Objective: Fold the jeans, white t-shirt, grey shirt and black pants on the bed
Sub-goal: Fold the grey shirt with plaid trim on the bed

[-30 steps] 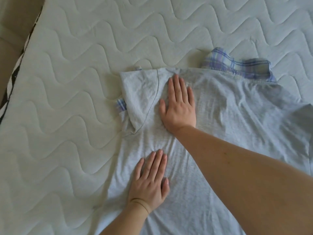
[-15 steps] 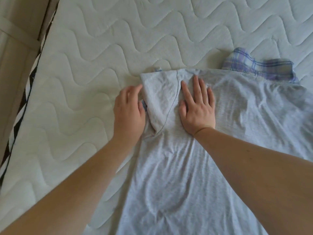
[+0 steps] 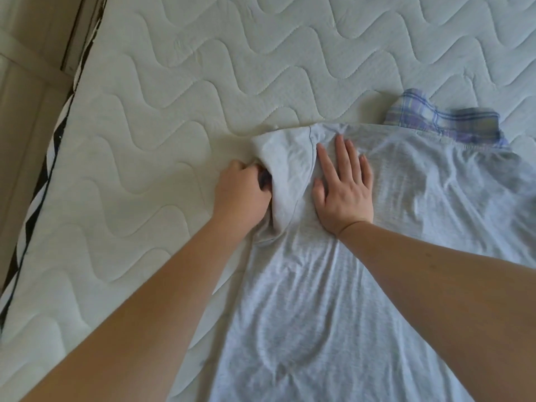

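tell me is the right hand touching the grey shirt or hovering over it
Touching. The head view shows the right hand lying flat on the grey shirt, palm and straight fingers pressed onto the cloth beside the folded-in sleeve, with no gap.

Soft, even daylight — faint shadows, slight blur, wide-angle bowing.

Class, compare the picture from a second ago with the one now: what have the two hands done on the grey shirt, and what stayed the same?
The left hand left the lower part of the grey shirt, moved up to its left edge and now grips the folded-in sleeve there. The right hand stayed pressed flat beside the sleeve. The checked cloth still sticks out behind the shirt on the mattress.
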`<state>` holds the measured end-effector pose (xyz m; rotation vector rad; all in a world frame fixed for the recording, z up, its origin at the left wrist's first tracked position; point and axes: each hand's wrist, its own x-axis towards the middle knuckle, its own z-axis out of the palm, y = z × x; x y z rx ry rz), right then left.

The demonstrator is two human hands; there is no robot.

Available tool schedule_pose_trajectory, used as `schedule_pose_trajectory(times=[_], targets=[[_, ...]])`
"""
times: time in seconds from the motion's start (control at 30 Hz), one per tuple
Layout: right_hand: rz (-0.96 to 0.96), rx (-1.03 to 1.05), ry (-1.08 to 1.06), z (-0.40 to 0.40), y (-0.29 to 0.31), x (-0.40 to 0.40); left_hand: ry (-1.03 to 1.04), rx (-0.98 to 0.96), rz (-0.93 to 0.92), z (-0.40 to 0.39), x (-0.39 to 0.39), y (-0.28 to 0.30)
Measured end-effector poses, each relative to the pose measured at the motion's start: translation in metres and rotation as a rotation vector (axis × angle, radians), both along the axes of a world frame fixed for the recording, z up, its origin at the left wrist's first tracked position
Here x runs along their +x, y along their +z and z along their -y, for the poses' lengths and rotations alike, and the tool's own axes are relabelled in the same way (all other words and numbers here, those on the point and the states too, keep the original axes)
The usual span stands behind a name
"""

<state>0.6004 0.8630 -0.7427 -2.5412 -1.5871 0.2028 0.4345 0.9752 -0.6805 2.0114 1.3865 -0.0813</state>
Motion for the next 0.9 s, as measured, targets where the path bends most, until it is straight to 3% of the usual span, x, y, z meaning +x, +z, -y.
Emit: schedule_pose_trajectory(times=[0.13, 0.2, 0.37, 0.43, 0.53, 0.6, 0.7, 0.77, 0.9], targets=[[0.009, -0.015, -0.002, -0.001, 0.001, 0.000, 0.318, 0.169, 0.219, 0.011, -0.035, 0.012], [0.008, -0.021, 0.000, 0.000, 0.001, -0.001, 0.437, 0.226, 0.190, 0.017, -0.058, 0.016], [-0.001, -0.036, -0.001, -0.001, 0.002, 0.000, 0.547, 0.081, 0.086, 0.040, -0.095, 0.012], [0.003, -0.041, -0.002, 0.000, 0.002, 0.000, 0.566, 0.122, 0.115, 0.038, -0.097, 0.010], [0.010, -0.030, -0.002, 0.000, 0.000, 0.000, 0.375, 0.356, 0.133, 0.014, -0.081, 0.008], [0.018, -0.023, 0.000, 0.000, -0.001, 0.000, 0.163, 0.395, 0.055, -0.012, -0.062, 0.007], [0.025, -0.018, 0.002, 0.000, -0.002, 0.000, -0.155, 0.323, -0.082, -0.057, -0.036, 0.004], [0.026, -0.016, 0.000, 0.000, -0.003, 0.000, -0.320, 0.269, -0.062, -0.079, -0.023, 0.007], [0.020, -0.015, -0.003, 0.000, -0.003, 0.000, -0.240, 0.054, 0.050, -0.103, -0.027, 0.017]])
